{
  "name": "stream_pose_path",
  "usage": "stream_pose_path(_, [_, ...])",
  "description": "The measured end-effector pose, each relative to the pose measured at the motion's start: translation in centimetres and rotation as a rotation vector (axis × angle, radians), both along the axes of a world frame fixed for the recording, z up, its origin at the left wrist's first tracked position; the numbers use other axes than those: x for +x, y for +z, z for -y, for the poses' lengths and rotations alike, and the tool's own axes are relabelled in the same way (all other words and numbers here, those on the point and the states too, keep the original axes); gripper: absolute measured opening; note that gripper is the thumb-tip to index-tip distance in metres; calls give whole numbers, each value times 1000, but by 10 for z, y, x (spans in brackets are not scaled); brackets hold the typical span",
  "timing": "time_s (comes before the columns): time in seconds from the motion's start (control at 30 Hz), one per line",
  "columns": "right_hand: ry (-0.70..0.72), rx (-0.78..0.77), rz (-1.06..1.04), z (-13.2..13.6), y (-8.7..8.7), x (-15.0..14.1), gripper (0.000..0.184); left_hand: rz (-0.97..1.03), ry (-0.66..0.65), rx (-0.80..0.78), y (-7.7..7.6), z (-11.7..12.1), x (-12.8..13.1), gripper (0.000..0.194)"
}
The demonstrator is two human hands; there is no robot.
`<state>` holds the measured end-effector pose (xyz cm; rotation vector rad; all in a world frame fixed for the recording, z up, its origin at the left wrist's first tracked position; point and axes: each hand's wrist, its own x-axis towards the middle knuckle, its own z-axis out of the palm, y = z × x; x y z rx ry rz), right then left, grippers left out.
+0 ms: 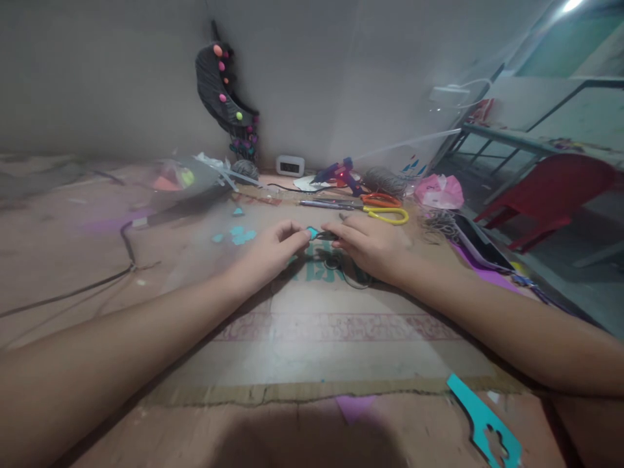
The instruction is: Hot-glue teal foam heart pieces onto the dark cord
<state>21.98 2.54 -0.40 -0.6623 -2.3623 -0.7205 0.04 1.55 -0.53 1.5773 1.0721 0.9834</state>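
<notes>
Pinched at the fingertips of my left hand [285, 240] is a small teal foam-like piece [312, 232]. My right hand [365, 239] is closed around a small dark pointed tool [325, 236], its tip pointing left and touching or nearly touching the teal piece. Fingers cover most of that tool, so its exact kind is unclear. Thin ring shapes [357, 281] show on the board just below my right hand. Left of my left hand lie several small teal cutouts [238, 234]. Both hands are over a printed board [302, 354].
Scissors with orange and yellow handles [387, 213] lie beyond my right hand. Behind are a glue gun [336, 172], grey yarn [385, 182] and a small clock [290, 166]. A phone [480, 244] lies right. A teal sheet with a cutout [470, 409] is near the front edge.
</notes>
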Motion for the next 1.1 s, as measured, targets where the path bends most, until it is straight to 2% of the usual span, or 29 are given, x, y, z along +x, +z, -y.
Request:
stream_pose_path(0.8, [-6, -20, 11, 0, 0, 2, 30, -20, 5, -7, 2, 1, 0, 20])
stream_pose_path(1.1, [32, 5, 7, -1, 1, 0, 30, -26, 4, -9, 4, 2, 0, 19])
